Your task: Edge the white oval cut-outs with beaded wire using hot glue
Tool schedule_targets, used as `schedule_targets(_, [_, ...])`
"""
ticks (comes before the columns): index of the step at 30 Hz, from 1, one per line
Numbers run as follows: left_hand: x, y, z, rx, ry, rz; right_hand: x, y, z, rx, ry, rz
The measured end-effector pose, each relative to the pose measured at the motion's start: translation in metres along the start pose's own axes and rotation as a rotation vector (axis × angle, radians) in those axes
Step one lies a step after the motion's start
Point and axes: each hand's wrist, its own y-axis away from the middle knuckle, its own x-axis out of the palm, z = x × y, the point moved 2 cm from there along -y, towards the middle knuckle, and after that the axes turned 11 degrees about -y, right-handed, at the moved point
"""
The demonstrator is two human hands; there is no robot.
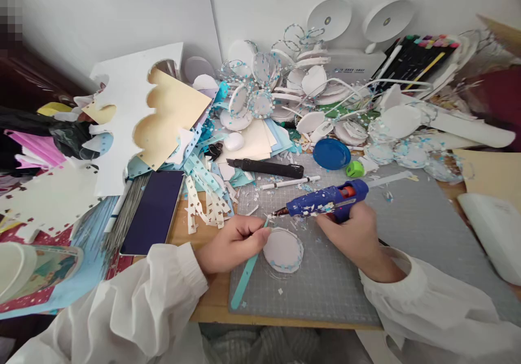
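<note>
My right hand (356,236) is wrapped round the handle of a blue hot glue gun (315,201), with a translucent glue stick (391,180) jutting from its rear. The gun's brown nozzle points left, close to the tip of teal tweezers (246,280). My left hand (238,242) is closed on these tweezers, their tip up and the broad end low over the mat; whether the tip grips a small piece is too fine to tell. Just right of my left thumb lies a white disc (284,250) with small light-blue pieces along its edge.
A grey cutting mat (337,293) covers the table's middle. Beyond the gun lie a black utility knife (266,167), a white pen (291,182), a blue lid (331,154) and heaped white discs (313,81). A phone (152,212) and cup (44,272) stand left; a white lamp (329,20) is behind.
</note>
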Motion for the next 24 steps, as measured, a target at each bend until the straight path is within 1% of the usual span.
schedule_targets(5, [0.0,0.0,0.0,-0.003,-0.001,-0.002,0.0,0.0,0.0,0.008,0.001,0.014])
schedule_targets(9, [0.001,0.0,0.001,-0.017,-0.01,-0.005,0.001,0.001,-0.001,0.006,0.033,-0.007])
schedule_targets(12, [0.0,0.0,0.002,-0.004,-0.009,-0.004,0.001,0.002,-0.004,0.001,0.053,-0.001])
schedule_targets(15, [0.0,0.001,0.002,0.005,-0.008,-0.007,0.001,0.002,-0.005,-0.033,0.057,0.007])
schedule_targets(19, [0.0,0.001,0.001,-0.016,-0.015,-0.008,-0.002,0.002,-0.002,-0.115,0.085,0.008])
schedule_targets(21, [0.0,0.001,0.001,-0.042,-0.027,-0.014,-0.004,0.002,-0.002,-0.145,0.098,-0.025])
schedule_targets(24, [-0.001,0.0,-0.001,-0.08,-0.045,-0.037,-0.013,0.003,-0.007,-0.147,0.119,-0.124])
